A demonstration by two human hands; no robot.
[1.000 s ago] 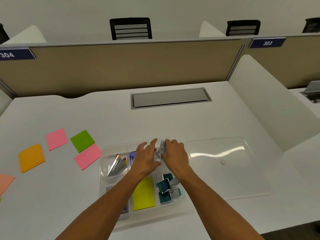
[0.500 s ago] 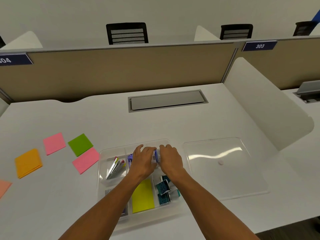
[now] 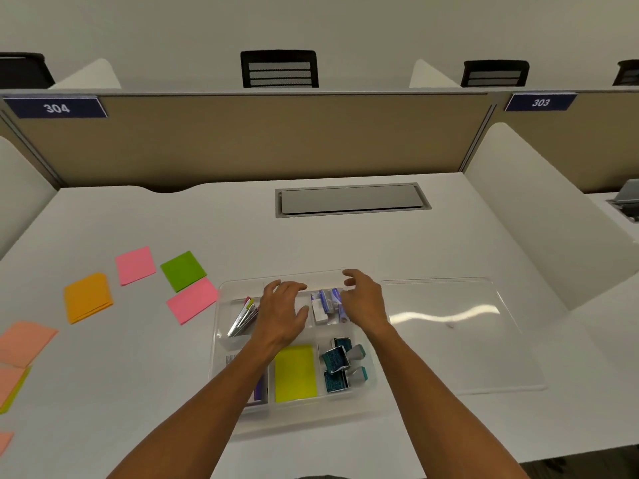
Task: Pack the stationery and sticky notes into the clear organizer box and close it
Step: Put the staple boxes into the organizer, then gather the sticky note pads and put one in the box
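Observation:
The clear organizer box (image 3: 221, 344) lies open on the white desk in front of me. Its compartments hold index tabs (image 3: 243, 316), small white and blue boxes (image 3: 325, 304), a yellow sticky pad (image 3: 295, 373) and teal binder clips (image 3: 342, 366). My left hand (image 3: 281, 311) hovers over the back middle compartment, fingers apart and empty. My right hand (image 3: 363, 299) is lifted just right of the small boxes, fingers spread, holding nothing. The clear lid (image 3: 460, 333) lies flat to the right of the box. Loose sticky pads lie at left: two pink (image 3: 136, 265) (image 3: 192, 300), green (image 3: 183, 271), orange (image 3: 88, 298).
More peach sticky pads (image 3: 24, 342) lie at the far left edge of the desk. A grey cable hatch (image 3: 352, 199) is set into the desk behind the box. A tan partition stands at the back and a white divider (image 3: 539, 216) rises on the right.
Both hands held the small boxes together over the back compartment; now the boxes lie in it and the hands have let go and moved apart.

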